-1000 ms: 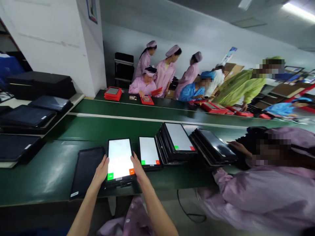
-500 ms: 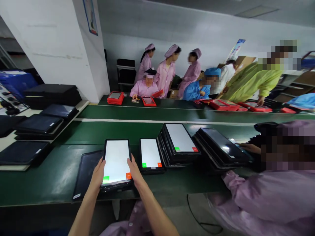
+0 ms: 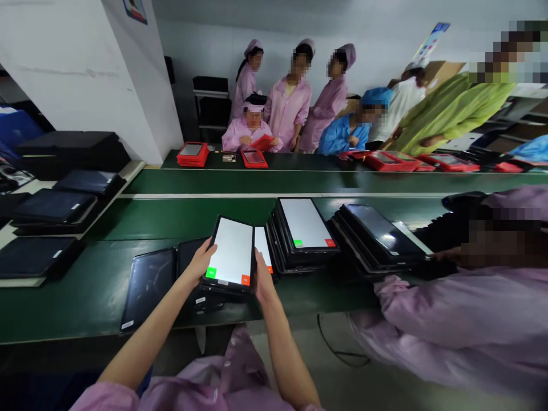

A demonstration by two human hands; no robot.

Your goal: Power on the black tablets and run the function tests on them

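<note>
Both my hands grip a tablet (image 3: 231, 251) by its long sides, its screen white with a green and an orange-red square at the bottom. My left hand (image 3: 201, 262) is closed on its left edge, and my right hand (image 3: 264, 277) on its right edge. Behind the held tablet, partly hidden, lies another lit tablet (image 3: 262, 245). Under my left forearm are dark tablets (image 3: 188, 251), with one more dark tablet (image 3: 149, 285) beside them at the left. Just right of my hands stands a stack of tablets (image 3: 303, 222), the top one lit white.
A second tablet stack (image 3: 379, 231) stands near a co-worker in a pink sleeve (image 3: 462, 291) at the right. Dark tablets (image 3: 53, 205) lie on a white side table at the left. Across the green bench (image 3: 214, 181), several people sit or stand near red-cased tablets (image 3: 192, 153).
The tablet in my hands has been lifted off the dark ones below it and moved right, now tilted and partly covering the lit tablet behind. The camera view has dipped.
</note>
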